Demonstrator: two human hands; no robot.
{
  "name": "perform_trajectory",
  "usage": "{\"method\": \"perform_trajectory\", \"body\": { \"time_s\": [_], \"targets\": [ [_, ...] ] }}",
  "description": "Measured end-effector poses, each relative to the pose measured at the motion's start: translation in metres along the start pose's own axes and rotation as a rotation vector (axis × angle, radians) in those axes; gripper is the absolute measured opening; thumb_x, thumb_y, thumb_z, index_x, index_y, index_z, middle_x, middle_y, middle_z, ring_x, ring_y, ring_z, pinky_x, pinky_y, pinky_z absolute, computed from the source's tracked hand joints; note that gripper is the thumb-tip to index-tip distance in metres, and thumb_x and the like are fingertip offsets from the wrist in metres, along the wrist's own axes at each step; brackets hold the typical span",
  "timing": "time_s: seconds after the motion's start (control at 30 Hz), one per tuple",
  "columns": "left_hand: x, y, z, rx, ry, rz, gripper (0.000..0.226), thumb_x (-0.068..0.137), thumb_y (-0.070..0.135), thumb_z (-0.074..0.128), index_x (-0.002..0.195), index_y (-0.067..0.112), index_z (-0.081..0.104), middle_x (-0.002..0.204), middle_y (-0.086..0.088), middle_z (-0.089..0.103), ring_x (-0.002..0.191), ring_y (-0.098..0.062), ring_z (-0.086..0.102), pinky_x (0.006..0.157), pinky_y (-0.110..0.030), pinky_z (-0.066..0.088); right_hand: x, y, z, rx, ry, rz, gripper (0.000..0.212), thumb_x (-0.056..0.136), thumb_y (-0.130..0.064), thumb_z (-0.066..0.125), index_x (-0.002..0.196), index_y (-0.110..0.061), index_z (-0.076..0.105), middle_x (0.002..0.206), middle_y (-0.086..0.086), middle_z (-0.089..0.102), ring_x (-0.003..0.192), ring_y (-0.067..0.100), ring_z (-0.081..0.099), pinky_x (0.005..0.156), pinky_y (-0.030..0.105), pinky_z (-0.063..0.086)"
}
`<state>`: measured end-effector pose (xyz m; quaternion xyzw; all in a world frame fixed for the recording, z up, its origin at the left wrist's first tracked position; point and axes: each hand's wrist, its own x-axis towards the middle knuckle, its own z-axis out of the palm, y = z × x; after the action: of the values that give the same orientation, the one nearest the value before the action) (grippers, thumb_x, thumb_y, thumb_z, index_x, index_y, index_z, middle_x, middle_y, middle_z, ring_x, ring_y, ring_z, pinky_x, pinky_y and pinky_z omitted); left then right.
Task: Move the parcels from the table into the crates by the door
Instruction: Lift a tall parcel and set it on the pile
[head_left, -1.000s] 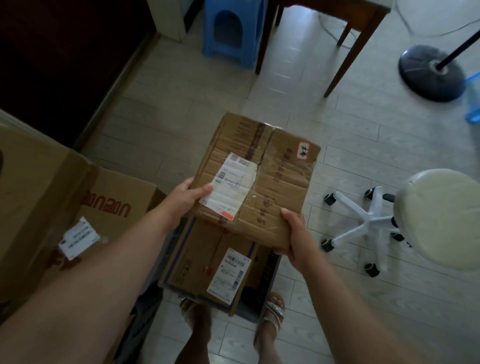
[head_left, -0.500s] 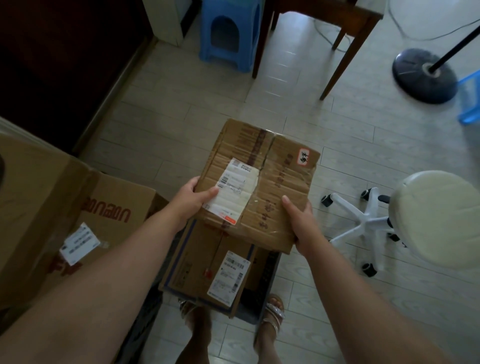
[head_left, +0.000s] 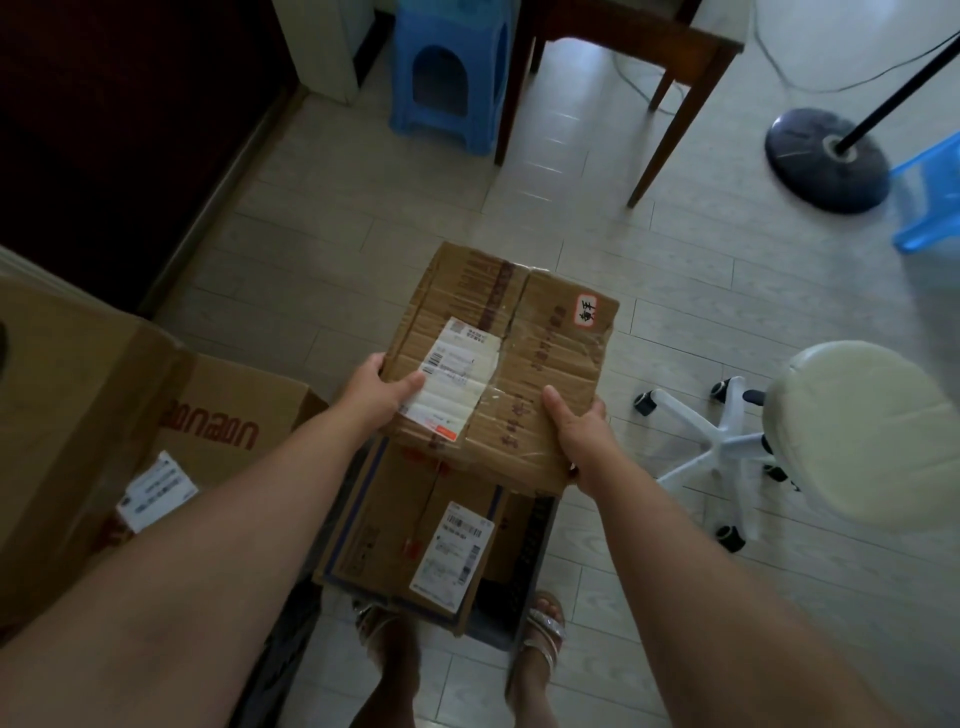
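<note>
The flat, nearly square parcel (head_left: 524, 358) is label-up, its taped seam pointing away from the person and leaning right. The left hand (head_left: 382, 392) grips its near-left edge and the right hand (head_left: 579, 434) its near-right corner, thumbs on top. It is held above a second parcel (head_left: 395, 525) in a dark crate (head_left: 530, 561).

1. The floor (head_left: 415, 218) is laid with pale, plank-shaped tiles, and daylight is reflected on it under the table (head_left: 623, 31).
2. The table is made of dark wood, and its slanted legs are set on the tiles.
3. A blue plastic stool (head_left: 447, 78) is placed just left of the table.
4. A round dark base (head_left: 826, 156) with a black pole is seen at upper right.
5. A swivel stool (head_left: 872, 436) with a cream seat and a white wheeled foot is placed at the right.
6. A dark panel (head_left: 130, 130) is seen at upper left.
</note>
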<state>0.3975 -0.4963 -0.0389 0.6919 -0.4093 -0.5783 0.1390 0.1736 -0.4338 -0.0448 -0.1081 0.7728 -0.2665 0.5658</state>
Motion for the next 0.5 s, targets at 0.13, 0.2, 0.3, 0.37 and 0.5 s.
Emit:
{"method": "perform_trajectory", "body": {
  "time_s": [0.13, 0.2, 0.3, 0.37, 0.5],
  "targets": [
    [-0.017, 0.002, 0.002, 0.052, 0.053, 0.021, 0.061, 0.089, 0.041, 0.062, 0.14, 0.014, 0.041, 0.126, -0.006, 0.057, 0.097, -0.02, 0.06, 0.073, -0.031, 0.051, -0.014, 0.002, -0.007, -0.043, 0.005, 0.031, 0.081, 0.086, -0.055, 0.057, 0.149, -0.023, 0.017, 0.144, 0.011, 0.04, 0.125, 0.038, 0.045, 0.093, 0.059, 0.043],
    [-0.024, -0.001, -0.001, 0.054, 0.079, 0.008, 0.07, 0.088, 0.049, 0.059, 0.145, 0.015, 0.036, 0.14, -0.01, 0.048, 0.119, -0.028, 0.053, 0.091, -0.041, 0.048, -0.022, 0.005, -0.011, -0.062, 0.012, 0.028, 0.082, 0.086, -0.057, 0.056, 0.15, -0.023, 0.016, 0.147, 0.012, 0.036, 0.129, 0.04, 0.041, 0.094, 0.062, 0.042],
    [-0.035, -0.011, -0.009, 0.024, 0.099, -0.022, 0.072, 0.09, 0.053, 0.055, 0.145, 0.012, 0.036, 0.145, -0.012, 0.044, 0.13, -0.031, 0.044, 0.102, -0.044, 0.038, -0.031, 0.01, -0.011, -0.056, 0.01, 0.045, 0.078, 0.089, -0.051, 0.055, 0.149, -0.021, 0.017, 0.148, 0.013, 0.035, 0.13, 0.041, 0.04, 0.097, 0.065, 0.04],
    [-0.04, -0.018, -0.011, 0.006, 0.085, -0.032, 0.067, 0.092, 0.051, 0.053, 0.143, 0.01, 0.039, 0.143, -0.013, 0.046, 0.129, -0.029, 0.044, 0.101, -0.041, 0.038, -0.034, 0.013, -0.007, -0.06, 0.006, 0.031, 0.068, 0.093, -0.044, 0.054, 0.148, -0.02, 0.021, 0.146, 0.012, 0.038, 0.127, 0.039, 0.043, 0.096, 0.063, 0.042],
    [-0.042, -0.027, -0.014, -0.007, 0.06, 0.013, 0.052, 0.095, 0.037, 0.056, 0.138, 0.01, 0.045, 0.13, -0.006, 0.055, 0.11, -0.019, 0.05, 0.089, -0.031, 0.039, -0.036, 0.016, 0.003, -0.094, -0.013, -0.026, 0.059, 0.097, -0.037, 0.05, 0.147, -0.021, 0.024, 0.142, 0.012, 0.041, 0.123, 0.036, 0.047, 0.093, 0.057, 0.047]
  ]
}}
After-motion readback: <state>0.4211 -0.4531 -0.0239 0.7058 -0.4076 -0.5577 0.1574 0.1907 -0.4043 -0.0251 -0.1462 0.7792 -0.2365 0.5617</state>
